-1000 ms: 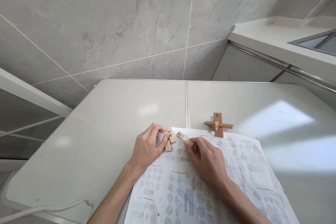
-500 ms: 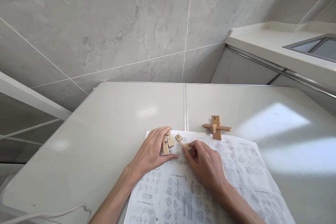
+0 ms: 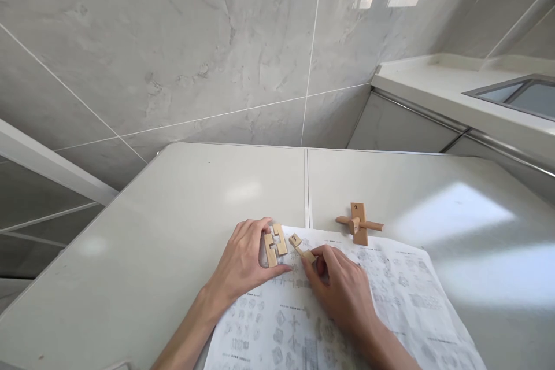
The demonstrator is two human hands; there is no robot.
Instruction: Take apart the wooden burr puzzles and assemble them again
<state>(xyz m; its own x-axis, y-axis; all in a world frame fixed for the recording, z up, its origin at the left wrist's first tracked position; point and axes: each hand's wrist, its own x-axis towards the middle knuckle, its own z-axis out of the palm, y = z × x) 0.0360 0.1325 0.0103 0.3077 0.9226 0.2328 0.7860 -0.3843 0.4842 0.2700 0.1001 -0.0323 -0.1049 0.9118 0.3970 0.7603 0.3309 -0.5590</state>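
Observation:
My left hand rests on a printed instruction sheet, its thumb and fingers closed round a pair of notched wooden puzzle pieces lying flat. Just to the right, my right hand pinches the near end of a notched wooden piece marked 3, which points away toward the left pieces with a small gap between them. An assembled wooden cross marked 2 stands on the table beyond the sheet, apart from both hands.
The white table has a seam down its middle and meets a grey tiled wall at the back. A countertop with a sink runs along the right. The table's left edge drops off near a glass partition.
The camera has tilted upward a little. My left hand has shifted its grip so the two notched pieces lie flat side by side; my right hand keeps hold of piece 3.

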